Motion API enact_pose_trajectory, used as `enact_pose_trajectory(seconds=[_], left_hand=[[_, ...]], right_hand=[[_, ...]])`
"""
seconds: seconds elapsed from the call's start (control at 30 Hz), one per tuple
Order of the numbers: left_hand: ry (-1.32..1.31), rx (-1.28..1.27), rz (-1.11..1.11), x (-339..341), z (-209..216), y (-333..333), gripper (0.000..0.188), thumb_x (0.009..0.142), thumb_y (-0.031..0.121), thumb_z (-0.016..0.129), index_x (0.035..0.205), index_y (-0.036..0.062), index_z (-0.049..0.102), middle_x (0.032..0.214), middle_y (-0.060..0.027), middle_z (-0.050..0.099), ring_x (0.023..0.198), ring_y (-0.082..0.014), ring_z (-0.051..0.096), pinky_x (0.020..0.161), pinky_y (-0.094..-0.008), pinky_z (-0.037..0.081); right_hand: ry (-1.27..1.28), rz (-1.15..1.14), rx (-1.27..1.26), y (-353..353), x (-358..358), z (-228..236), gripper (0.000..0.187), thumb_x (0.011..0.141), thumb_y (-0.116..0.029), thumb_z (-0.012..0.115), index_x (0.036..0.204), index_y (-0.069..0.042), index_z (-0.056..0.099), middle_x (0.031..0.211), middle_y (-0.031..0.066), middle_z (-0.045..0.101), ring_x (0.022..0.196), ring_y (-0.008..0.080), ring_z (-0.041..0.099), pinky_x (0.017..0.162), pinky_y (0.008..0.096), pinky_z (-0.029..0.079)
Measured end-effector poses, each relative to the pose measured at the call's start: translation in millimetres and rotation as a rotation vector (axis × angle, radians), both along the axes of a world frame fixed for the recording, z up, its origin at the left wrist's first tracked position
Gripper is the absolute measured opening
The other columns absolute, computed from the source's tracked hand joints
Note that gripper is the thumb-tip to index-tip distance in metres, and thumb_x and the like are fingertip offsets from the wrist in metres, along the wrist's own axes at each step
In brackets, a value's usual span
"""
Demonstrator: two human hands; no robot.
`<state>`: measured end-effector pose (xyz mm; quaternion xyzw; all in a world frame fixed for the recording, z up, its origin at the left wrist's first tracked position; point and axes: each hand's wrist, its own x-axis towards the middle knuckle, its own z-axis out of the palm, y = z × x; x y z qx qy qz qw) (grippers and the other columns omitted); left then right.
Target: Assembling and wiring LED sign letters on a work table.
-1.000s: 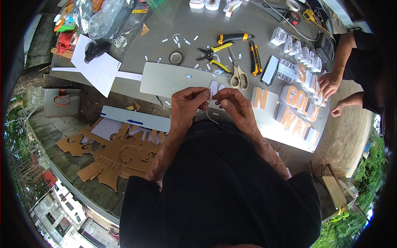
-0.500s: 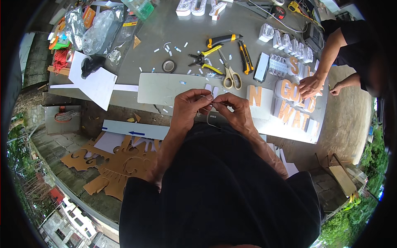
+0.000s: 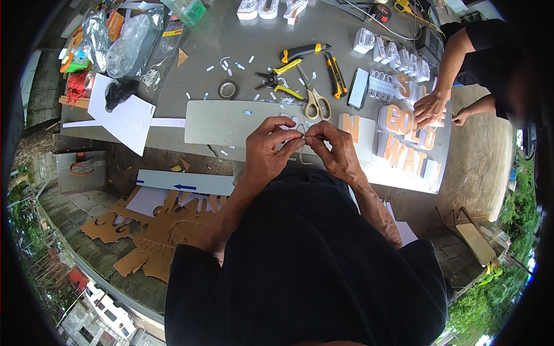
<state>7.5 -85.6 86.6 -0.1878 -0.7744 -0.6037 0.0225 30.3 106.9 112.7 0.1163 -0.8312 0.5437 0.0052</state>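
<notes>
My left hand (image 3: 270,144) and my right hand (image 3: 333,151) meet in front of my chest, over the near edge of the table. Both have thumb and forefinger closed in a pinch on a thin whitish wire (image 3: 302,155). A small loop of it rises above the fingertips, and a tail curls down below them. What lies right between the fingertips is too small to make out. Just beyond my hands are scissors (image 3: 316,106) with tan handles and a pale flat panel (image 3: 216,123). Right of my right hand lies an orange-faced block letter (image 3: 350,128).
Farther back on the grey table (image 3: 208,40) lie wire strippers (image 3: 280,79), cutter knives (image 3: 334,76), a tape roll (image 3: 228,89) and a phone (image 3: 358,88). More block letters (image 3: 398,155) stand at right, where a co-worker's hand (image 3: 428,111) touches them. Brown cut-out sheets (image 3: 167,225) lie lower left.
My fingertips have come closer together, and a small wire loop now stands above them. The whole view has shifted slightly. The co-worker's hand stays at the letters.
</notes>
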Motion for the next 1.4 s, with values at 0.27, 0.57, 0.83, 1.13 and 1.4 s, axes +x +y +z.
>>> enact_pose_trajectory(seconds=[0.27,0.57,0.83,1.13,1.4], left_hand=[[-0.329,0.126,-0.002,-1,1,-8,0.012,0.091,0.005,0.073,0.103,0.0026,0.075,0.103,-0.0087,0.073,0.086,-0.0114,0.068,0.068,-0.0236,0.054],[-0.614,0.282,-0.088,-9,1,-10,0.015,0.096,0.008,0.068,0.108,-0.0016,0.071,0.101,-0.0103,0.075,0.089,-0.0157,0.071,0.069,-0.0261,0.055],[-0.636,0.304,-0.075,-16,6,-9,0.014,0.096,0.009,0.069,0.105,-0.0007,0.073,0.098,-0.01,0.076,0.084,-0.0126,0.069,0.063,-0.0244,0.053],[-0.649,0.387,-0.049,-18,9,-7,0.014,0.093,0.01,0.073,0.103,0.0012,0.074,0.089,-0.0042,0.074,0.078,-0.008,0.067,0.059,-0.0222,0.05],[-0.644,0.333,0.018,-20,19,-7,0.013,0.091,0.011,0.075,0.102,0.0021,0.075,0.086,-0.0038,0.073,0.074,-0.0085,0.064,0.06,-0.023,0.048]], right_hand=[[-0.192,-0.067,-0.153,5,-6,-9,0.014,0.091,-0.007,0.073,0.104,-0.002,0.071,0.093,0.0097,0.074,0.082,0.0192,0.072,0.071,0.0324,0.055],[-0.073,-0.069,0.04,10,-9,3,0.016,0.091,-0.004,0.072,0.106,-0.001,0.071,0.092,0.0107,0.074,0.082,0.0174,0.072,0.07,0.0304,0.056],[0.087,-0.092,0.24,12,-16,-4,0.014,0.09,-0.003,0.071,0.104,-0.003,0.072,0.092,0.012,0.072,0.08,0.0273,0.073,0.067,0.0354,0.057],[0.242,-0.096,0.322,9,-25,-9,0.019,0.083,0.001,0.074,0.102,-0.001,0.072,0.094,0.0118,0.068,0.084,0.0294,0.068,0.073,0.0379,0.055],[0.327,-0.007,0.381,13,-29,4,0.017,0.082,0.0,0.075,0.096,-0.002,0.068,0.09,0.0098,0.064,0.081,0.0278,0.065,0.072,0.0392,0.054]])
